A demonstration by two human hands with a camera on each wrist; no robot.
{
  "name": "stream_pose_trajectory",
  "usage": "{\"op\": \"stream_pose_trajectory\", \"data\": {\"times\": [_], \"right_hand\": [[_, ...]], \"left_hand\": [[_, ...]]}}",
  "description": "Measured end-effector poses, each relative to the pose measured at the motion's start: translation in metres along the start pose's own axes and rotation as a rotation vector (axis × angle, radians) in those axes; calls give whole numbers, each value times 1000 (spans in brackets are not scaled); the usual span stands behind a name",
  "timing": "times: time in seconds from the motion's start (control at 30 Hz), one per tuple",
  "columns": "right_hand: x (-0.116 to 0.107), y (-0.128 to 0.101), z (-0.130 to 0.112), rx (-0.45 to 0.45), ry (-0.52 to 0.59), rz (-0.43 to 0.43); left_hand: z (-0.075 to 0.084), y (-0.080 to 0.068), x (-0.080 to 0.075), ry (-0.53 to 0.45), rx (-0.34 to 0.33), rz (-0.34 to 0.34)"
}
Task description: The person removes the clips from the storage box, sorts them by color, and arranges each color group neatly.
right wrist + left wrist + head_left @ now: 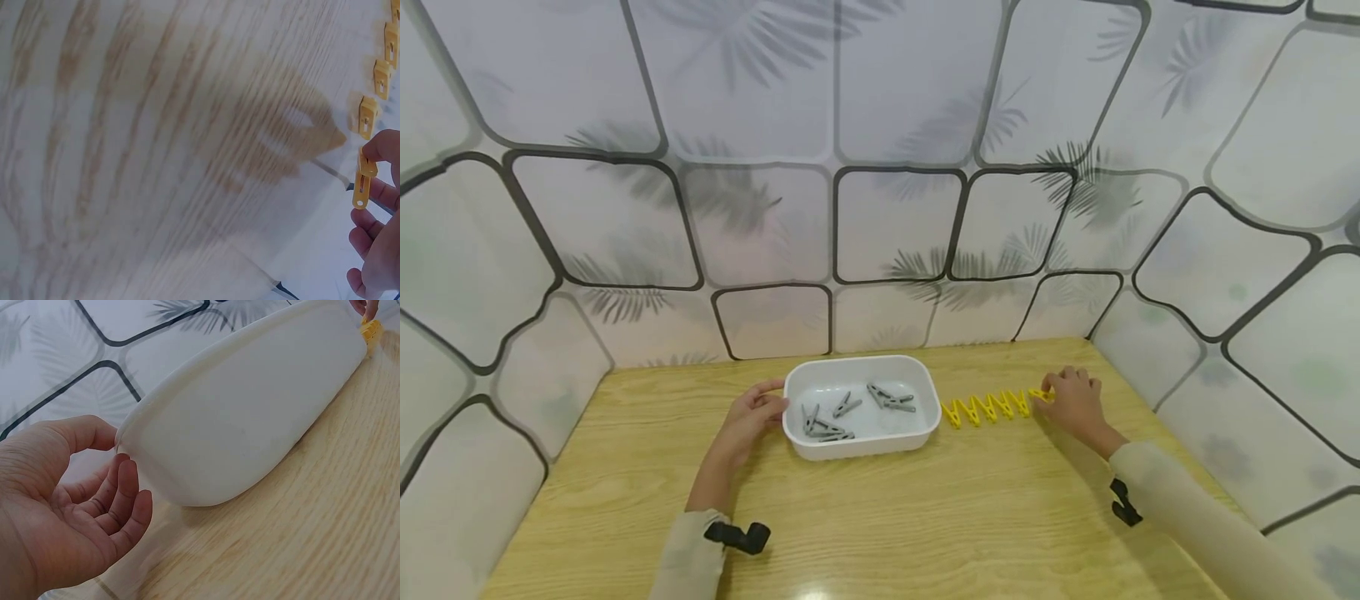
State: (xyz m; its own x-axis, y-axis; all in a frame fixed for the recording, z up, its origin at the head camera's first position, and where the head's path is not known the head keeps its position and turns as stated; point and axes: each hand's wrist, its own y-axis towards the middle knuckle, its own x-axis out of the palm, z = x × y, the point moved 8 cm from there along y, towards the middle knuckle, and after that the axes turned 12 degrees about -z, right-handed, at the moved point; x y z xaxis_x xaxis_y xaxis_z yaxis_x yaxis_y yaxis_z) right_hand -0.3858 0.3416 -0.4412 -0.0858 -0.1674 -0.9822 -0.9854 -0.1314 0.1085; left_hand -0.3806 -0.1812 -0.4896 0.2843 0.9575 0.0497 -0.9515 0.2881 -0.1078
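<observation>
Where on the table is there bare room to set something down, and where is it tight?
The near half of the table, between the two sleeves, is bare wood. So is the far left corner, left of the left hand. It is crowded along the back: white tray, row of yellow pegs and right hand sit nearly edge to edge.

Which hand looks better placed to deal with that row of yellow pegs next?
The right hand, probably. It already pinches the end yellow peg of the row. The left hand is at the far side of the white tub, fingers at its rim, away from the yellow ones.
</observation>
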Motion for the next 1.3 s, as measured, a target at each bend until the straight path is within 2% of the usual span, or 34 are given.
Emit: {"op": "stream_pose_trajectory", "data": {"times": [0.47, 0.93, 1.17, 1.3], "right_hand": [[12, 0, 6, 38, -6, -26], [8, -1, 1, 39, 3, -31], [12, -2, 3, 55, -8, -95], [14, -3, 1, 46, -12, -100]], "left_hand": [[-1, 0, 2, 18, -12, -5], [1, -1, 1, 11, -9, -1], [1, -1, 0, 18, -9, 1], [1, -2, 0, 16, -5, -2]]}}
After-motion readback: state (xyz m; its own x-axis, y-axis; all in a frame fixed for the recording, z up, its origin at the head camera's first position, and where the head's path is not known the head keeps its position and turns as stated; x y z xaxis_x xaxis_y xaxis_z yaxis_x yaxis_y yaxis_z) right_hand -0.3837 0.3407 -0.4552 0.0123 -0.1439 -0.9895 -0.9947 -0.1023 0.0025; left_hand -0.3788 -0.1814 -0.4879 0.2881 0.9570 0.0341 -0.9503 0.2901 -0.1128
